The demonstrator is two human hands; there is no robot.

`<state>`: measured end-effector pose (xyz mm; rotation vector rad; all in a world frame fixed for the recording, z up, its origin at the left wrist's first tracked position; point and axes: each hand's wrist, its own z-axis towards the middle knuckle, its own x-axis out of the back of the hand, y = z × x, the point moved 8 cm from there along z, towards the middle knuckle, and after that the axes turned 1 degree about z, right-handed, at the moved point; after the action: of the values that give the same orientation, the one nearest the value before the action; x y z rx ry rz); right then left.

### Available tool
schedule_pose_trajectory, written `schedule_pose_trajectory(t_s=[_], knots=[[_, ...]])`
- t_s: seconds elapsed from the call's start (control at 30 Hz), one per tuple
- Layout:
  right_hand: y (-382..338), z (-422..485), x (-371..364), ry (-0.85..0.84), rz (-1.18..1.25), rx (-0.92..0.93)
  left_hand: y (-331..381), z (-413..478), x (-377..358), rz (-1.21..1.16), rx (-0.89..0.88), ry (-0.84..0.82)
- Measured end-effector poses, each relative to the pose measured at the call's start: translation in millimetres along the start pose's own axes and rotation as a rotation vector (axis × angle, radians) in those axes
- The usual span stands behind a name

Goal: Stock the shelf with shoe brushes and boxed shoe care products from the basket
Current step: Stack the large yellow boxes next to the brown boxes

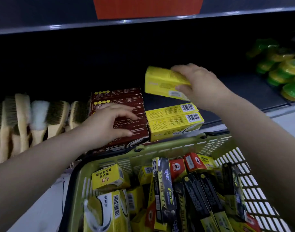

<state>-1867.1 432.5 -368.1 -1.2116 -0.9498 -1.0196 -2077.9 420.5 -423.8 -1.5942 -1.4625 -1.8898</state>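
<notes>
Gripping a yellow box (160, 81) in the right hand (198, 84), just above the shelved yellow pair (173, 121); resting the left hand (108, 123), fingers relaxed, on the brown boxes (116, 96).

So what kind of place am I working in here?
Most likely a shop aisle: a dark shelf lined with barcoded yellow boxes and shoe brushes, plus a green shopping basket of boxed stock.

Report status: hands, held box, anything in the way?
Right hand grips a yellow box above the shelved yellow boxes. Left hand rests on the brown boxes. Nothing visibly in the way.
</notes>
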Motion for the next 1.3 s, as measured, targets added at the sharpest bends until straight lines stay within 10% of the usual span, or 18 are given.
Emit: schedule_pose_trajectory(t_s=[0.2,0.43,1.0,1.3], knots=[[25,3,-51,-0.178,-0.231,0.073,-18,-2,-20,0.203,-0.105,-0.137],[21,-3,-100,-0.380,0.048,0.051,-22,-1,-28,0.202,-0.119,-0.114],[-69,-77,-53,-0.213,0.465,0.095,21,-39,-12,-0.083,-0.142,-0.125],[-152,-218,-155,-0.869,0.631,-0.211,14,-112,-10,-0.264,0.015,-0.206]])
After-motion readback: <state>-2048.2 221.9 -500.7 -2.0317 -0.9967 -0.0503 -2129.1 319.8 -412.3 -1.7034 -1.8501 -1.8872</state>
